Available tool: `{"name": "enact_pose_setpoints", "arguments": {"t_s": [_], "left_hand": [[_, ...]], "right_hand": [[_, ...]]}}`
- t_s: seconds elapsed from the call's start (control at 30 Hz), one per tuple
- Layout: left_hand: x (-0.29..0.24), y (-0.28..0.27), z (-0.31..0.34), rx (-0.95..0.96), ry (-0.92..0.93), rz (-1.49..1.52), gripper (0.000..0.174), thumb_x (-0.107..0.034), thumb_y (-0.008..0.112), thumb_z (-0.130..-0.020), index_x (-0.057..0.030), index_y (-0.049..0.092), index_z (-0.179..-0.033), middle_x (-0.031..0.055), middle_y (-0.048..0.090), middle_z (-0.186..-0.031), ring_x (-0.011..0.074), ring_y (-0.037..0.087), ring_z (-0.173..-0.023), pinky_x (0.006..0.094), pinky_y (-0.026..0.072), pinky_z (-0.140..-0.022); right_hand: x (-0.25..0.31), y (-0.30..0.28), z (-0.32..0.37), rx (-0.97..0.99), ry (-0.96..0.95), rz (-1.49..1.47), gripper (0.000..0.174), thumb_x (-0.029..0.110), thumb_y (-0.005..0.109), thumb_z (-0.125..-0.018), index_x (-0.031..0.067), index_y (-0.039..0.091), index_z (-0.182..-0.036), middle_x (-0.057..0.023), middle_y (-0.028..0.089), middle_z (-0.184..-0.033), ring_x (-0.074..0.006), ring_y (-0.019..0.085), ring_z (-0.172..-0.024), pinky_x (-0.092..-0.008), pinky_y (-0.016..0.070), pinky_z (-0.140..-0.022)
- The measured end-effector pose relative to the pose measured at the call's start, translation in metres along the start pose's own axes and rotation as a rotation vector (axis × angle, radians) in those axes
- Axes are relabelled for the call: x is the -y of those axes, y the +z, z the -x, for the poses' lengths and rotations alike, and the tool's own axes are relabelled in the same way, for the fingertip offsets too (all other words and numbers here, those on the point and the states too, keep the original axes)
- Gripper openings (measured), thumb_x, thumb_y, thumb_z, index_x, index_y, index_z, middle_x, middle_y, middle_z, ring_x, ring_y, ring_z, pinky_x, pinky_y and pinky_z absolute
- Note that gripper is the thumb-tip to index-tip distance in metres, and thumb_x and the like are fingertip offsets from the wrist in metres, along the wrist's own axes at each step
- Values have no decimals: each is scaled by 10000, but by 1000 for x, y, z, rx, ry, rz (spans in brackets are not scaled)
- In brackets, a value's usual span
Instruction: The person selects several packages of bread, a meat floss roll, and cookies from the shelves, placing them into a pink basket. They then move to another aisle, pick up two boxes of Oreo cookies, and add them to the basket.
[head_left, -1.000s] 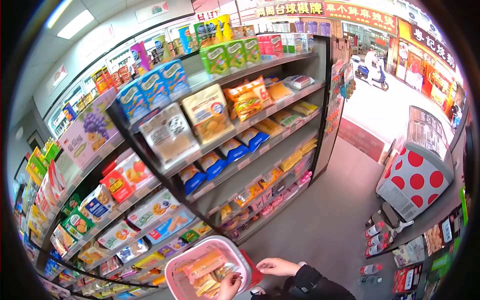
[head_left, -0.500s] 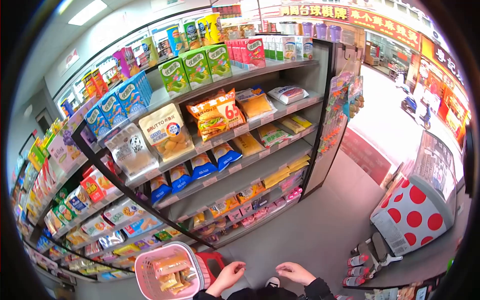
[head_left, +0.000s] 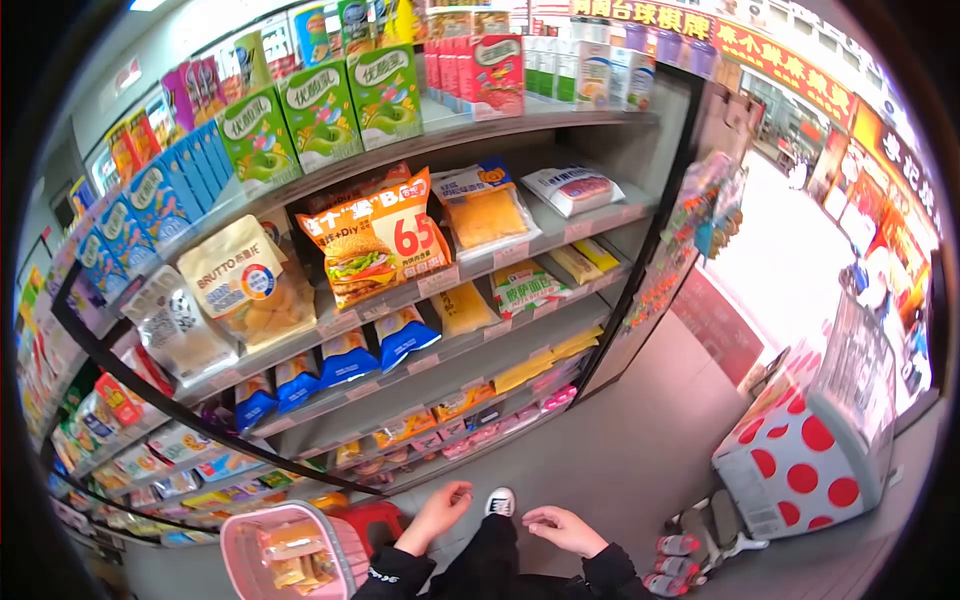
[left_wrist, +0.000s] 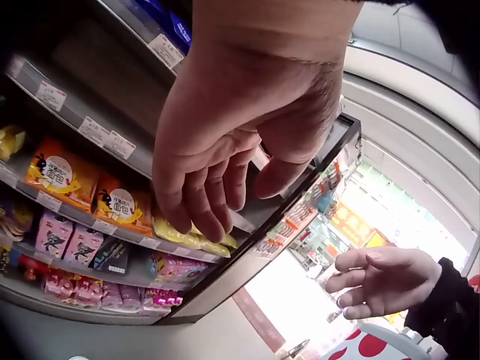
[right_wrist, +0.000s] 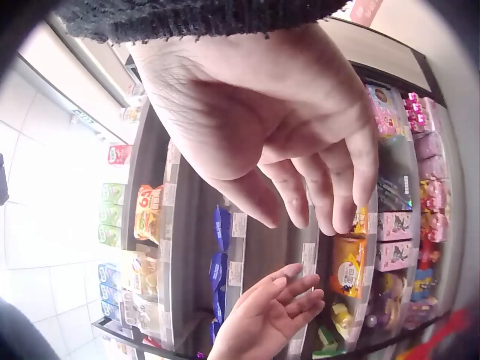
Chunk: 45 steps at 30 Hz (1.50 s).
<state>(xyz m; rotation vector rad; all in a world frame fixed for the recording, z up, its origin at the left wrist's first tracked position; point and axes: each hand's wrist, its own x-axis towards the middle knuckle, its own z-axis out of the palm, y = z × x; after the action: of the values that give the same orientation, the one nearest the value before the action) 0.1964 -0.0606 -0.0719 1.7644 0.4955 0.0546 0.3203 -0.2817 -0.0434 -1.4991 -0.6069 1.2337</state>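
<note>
A person stands in a shop aisle beside a tall shelf (head_left: 520, 362) of packaged snacks, both bare hands low in front of the body. The left hand (head_left: 437, 517), which a second ago overlapped the rim of a pink basket (head_left: 352, 560), is now off to the basket's right and apart from it. The right hand (head_left: 566, 532) is level with it, a gap between the two. Neither touches anything.

Both hands are empty. The left fingers (left_wrist: 196, 187) hang loosely bent, thumb held away; the right fingers (right_wrist: 319, 187) are relaxed and fairly straight, pointing downward in the right wrist view.

The packs (head_left: 298, 560) lie in the basket at lower left, orange and yellowish, their labels too small to read. Something red, probably a stool (head_left: 372, 522), shows beside the basket.

The view has also swung, bringing the shelf's snacks closer: an orange burger bag (head_left: 375, 240) looks larger than a second ago, with blue packs (head_left: 347, 358) in a row below it. The basket has slid toward the lower left corner of the head view. This suggests that the person's attention has left the basket, its packs are out of hand, and both hands are free for handling something else.
</note>
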Motion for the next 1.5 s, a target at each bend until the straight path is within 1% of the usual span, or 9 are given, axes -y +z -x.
{"name": "enact_pose_setpoints", "arguments": {"t_s": [0.37, 0.47, 0.73, 0.87, 0.97, 1.07, 1.2, 1.27, 1.5], "left_hand": [[12, -27, -120, -86, 1, 74, 229, -87, 497, -770, -17, 498, -988, 74, 568, -811, 118, 547, -676, 231, 436, -605], [-6, -17, -151, -75, 15, 79, 218, -76, 494, -772, -14, 497, -981, 77, 568, -811, 123, 552, -692, 231, 437, -612], [-63, 41, -211, -79, -9, 4, 252, -113, 494, -781, -12, 482, -1012, 98, 572, -851, 147, 559, -699, 258, 445, -635], [-88, 67, -227, -61, -176, 65, 228, -87, 481, -805, -14, 475, -1021, 72, 560, -864, 125, 539, -748, 243, 432, -680], [-61, 95, -233, -170, -126, 172, 237, -108, 488, -792, -14, 485, -1009, 75, 568, -829, 108, 535, -681, 236, 431, -606], [-45, 117, -231, -188, -234, 346, 225, -87, 481, -796, -8, 489, -1006, 66, 567, -825, 106, 541, -720, 226, 434, -629], [-35, 139, -237, -163, -324, 449, 212, -72, 460, -814, 7, 484, -1009, 76, 557, -849, 124, 545, -778, 236, 444, -688], [-28, 147, -241, -129, -351, 530, 202, -72, 449, -826, 11, 486, -1007, 83, 545, -883, 145, 540, -823, 259, 452, -727], [-20, 152, -264, -93, -492, 537, 201, -73, 455, -809, 21, 484, -984, 81, 555, -837, 123, 547, -723, 231, 452, -663]], "right_hand": [[34, -106, -115, 26, 100, 190, 257, 149, 507, -810, 0, 508, -1019, -64, 557, -947, -115, 522, -849, -243, 411, -760], [42, -136, -128, 16, 219, -105, 281, 170, 505, -819, -10, 485, -1034, -70, 559, -936, -120, 533, -836, -244, 422, -743], [27, -243, -201, -28, 317, -439, 239, 112, 503, -802, 12, 475, -1017, -99, 553, -934, -190, 566, -821, -272, 460, -709], [-2, -288, -252, -139, 369, -578, 266, 115, 504, -797, 51, 447, -1049, -86, 543, -965, -201, 541, -881, -300, 436, -749], [-23, -302, -285, -272, 357, -618, 177, 164, 505, -800, 110, 479, -966, -68, 539, -962, -186, 528, -849, -312, 419, -731], [-29, -311, -305, -427, 380, -962, 135, 197, 482, -822, 120, 470, -931, -56, 523, -929, -190, 510, -860, -300, 418, -697], [-50, -321, -328, -361, 363, -1007, 190, 217, 489, -824, 106, 432, -968, -57, 485, -938, -187, 488, -851, -297, 415, -711], [-53, -325, -335, -415, 349, -918, 113, 181, 490, -814, 108, 466, -897, -27, 504, -779, -150, 496, -691, -275, 424, -607], [-74, -328, -350, -305, 296, -977, 93, 102, 519, -788, 108, 444, -842, -18, 484, -708, -133, 484, -642, -274, 430, -593]]}}
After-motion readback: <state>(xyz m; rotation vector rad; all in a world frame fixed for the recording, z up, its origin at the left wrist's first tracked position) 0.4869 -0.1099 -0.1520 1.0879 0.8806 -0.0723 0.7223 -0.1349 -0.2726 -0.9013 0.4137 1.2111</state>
